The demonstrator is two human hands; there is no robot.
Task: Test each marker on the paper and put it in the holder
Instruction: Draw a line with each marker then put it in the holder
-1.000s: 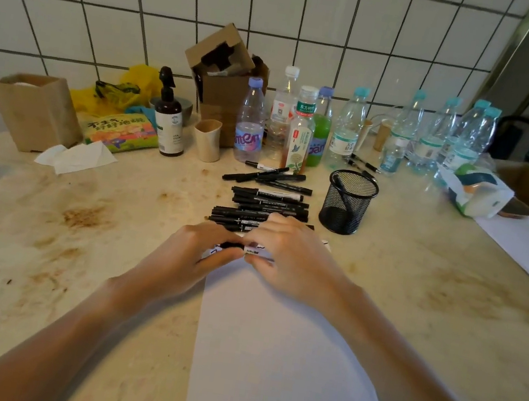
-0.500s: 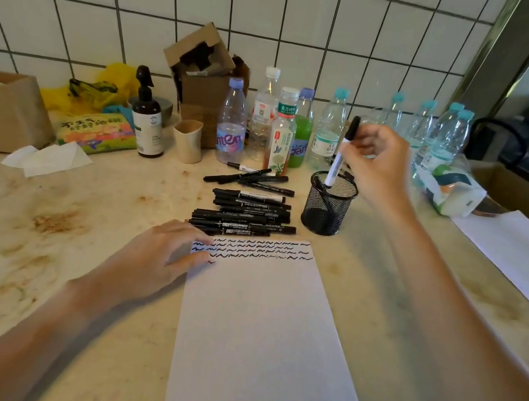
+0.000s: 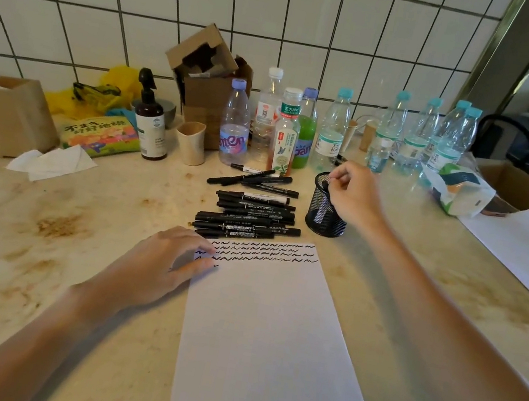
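We see a marker (image 3: 324,189) standing in the black mesh holder (image 3: 325,215), only its dark top showing at the rim; whether the right hand (image 3: 356,194) pinches it or has let go we cannot tell, since the curled fingers sit right at the rim. The holder stands at one o'clock from the paper (image 3: 268,339), apart from its far corner. At twelve o'clock of the sheet lies the pile of markers (image 3: 249,213), the nearest ones touching the sheet's far edge. The left hand (image 3: 165,261) lies flat with relaxed fingers on the paper's left edge, covering the start of the wavy ink lines (image 3: 262,252). The sheet's near edge is cut off by the frame. Bare counter (image 3: 40,251) lies open at nine o'clock. Bottles (image 3: 331,131) crowd the wall behind, and a second sheet (image 3: 525,252) runs out of view at three o'clock.
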